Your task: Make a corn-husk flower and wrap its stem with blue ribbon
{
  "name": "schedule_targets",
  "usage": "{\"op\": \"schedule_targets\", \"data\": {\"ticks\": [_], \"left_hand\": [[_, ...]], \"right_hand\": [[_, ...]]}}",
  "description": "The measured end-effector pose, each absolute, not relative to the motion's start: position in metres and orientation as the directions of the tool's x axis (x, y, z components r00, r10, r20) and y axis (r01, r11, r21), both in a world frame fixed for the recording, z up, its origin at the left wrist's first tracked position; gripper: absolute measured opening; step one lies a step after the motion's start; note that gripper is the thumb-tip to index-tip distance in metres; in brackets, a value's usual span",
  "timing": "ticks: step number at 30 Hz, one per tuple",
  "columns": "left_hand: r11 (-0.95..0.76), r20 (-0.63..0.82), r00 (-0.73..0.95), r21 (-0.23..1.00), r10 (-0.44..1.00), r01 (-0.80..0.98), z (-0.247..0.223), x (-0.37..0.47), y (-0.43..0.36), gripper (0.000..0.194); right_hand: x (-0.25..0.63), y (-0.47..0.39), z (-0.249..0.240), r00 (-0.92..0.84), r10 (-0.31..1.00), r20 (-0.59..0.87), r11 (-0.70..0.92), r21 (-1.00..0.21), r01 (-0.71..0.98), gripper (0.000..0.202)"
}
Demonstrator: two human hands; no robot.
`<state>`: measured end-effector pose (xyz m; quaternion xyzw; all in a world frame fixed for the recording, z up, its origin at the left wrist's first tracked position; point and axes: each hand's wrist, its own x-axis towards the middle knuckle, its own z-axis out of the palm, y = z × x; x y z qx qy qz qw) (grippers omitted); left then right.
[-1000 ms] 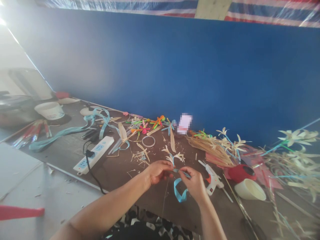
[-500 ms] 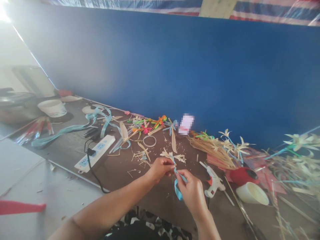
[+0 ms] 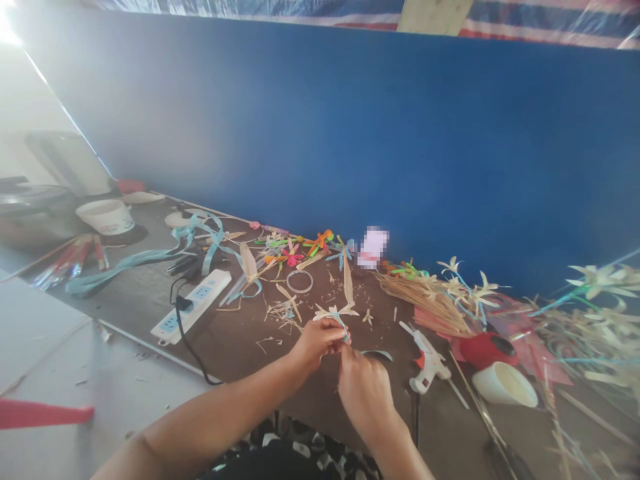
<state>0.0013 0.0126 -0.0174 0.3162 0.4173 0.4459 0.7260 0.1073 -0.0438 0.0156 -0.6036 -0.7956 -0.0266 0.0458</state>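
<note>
My left hand [image 3: 320, 341] is closed in a pinch on the stem of a husk flower [image 3: 327, 311], whose pale petals spread above my fingers. Light blue tape [image 3: 346, 333] shows around the stem at the fingertips. Close against it, my right hand [image 3: 367, 390] is closed with its back toward me; its fingertips are mostly hidden. A loop of blue tape [image 3: 381, 355] sticks out beyond the right knuckles. On the table just past my hands lies a small pale star-shaped piece [image 3: 367, 317].
To the right lie a white glue gun [image 3: 427, 363], a cream cup [image 3: 505, 385] and finished husk flowers [image 3: 480, 290]. On the left are a power strip [image 3: 193, 307], blue ribbon [image 3: 125, 263] and a white bowl [image 3: 106, 217]. A blue partition [image 3: 320, 133] stands behind the table.
My right hand has turned over and moved slightly left and down, closer to the left hand. The blue tape has swung to the far side of it. The flower has tilted left.
</note>
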Motion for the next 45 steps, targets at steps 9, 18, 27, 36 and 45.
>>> {"op": "schedule_targets", "data": {"ticks": [9, 18, 27, 36, 45], "left_hand": [[0.448, -0.398, 0.206, 0.779, 0.894, -0.438, -0.022, 0.008, 0.016, 0.021], [0.455, -0.475, 0.181, 0.561, 0.861, -0.692, 0.01, -0.013, 0.034, 0.011], [0.532, -0.332, 0.417, 0.493, 0.846, -0.688, 0.062, -0.038, 0.029, 0.002], [0.457, -0.252, 0.443, 0.768, 0.86, -0.448, 0.043, -0.011, 0.012, 0.013], [0.53, -0.274, 0.548, 0.755, 0.79, -0.387, 0.037, -0.009, 0.005, 0.016]], "right_hand": [[0.095, -0.044, 0.016, -0.246, 0.968, -0.055, 0.248, 0.016, 0.969, 0.039], [0.101, -0.06, -0.027, -0.244, 0.967, -0.069, 0.237, -0.096, 0.967, 0.061], [0.179, -0.027, -0.027, -0.099, 0.995, 0.033, 0.102, -0.514, 0.852, 0.043], [0.156, -0.023, 0.032, -0.09, 0.993, 0.081, 0.093, -0.986, 0.137, 0.023], [0.129, -0.025, 0.008, -0.261, 0.951, -0.165, -0.25, -0.909, -0.334, 0.026]]}}
